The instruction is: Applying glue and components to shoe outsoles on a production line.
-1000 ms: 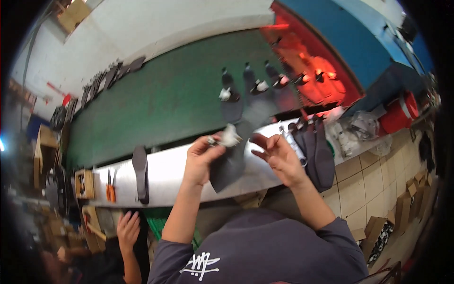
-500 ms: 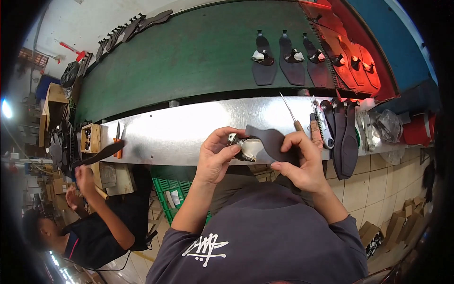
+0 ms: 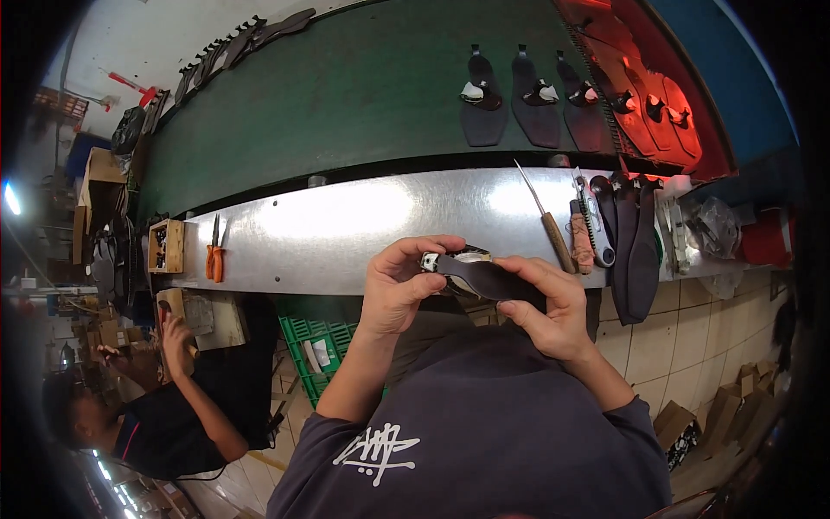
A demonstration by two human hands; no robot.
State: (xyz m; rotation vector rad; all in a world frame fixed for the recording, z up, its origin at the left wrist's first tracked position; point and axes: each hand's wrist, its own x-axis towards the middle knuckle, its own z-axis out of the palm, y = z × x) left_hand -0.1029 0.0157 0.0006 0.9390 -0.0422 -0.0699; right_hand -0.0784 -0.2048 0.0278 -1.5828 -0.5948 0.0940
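Observation:
In front of my body, my left hand (image 3: 405,281) pinches a glossy black sandal strap (image 3: 471,253) with a pale lining. A small shiny piece (image 3: 430,259) shows at its fingertips. The fingers of my right hand (image 3: 553,307) are closed around the wide part of a dark sandal sole (image 3: 488,281). The sole's narrow end reaches across to my left fingers and lies in front of the strap, hiding much of it. Whether the two parts are joined cannot be seen.
A metal ledge (image 3: 346,259) borders the green belt (image 3: 346,104). Right of my hands lie an awl (image 3: 553,233), a wrapped tool (image 3: 581,238), a cutter (image 3: 596,229) and several soles (image 3: 635,259). Orange-handled pliers (image 3: 214,259) and a wooden box (image 3: 167,246) are left. A co-worker (image 3: 194,406) works there.
The sole has turned and dropped, its narrow end now at my left fingers over the strap. The co-worker's hand has come down, and the dark sole it held has left the pliers' side.

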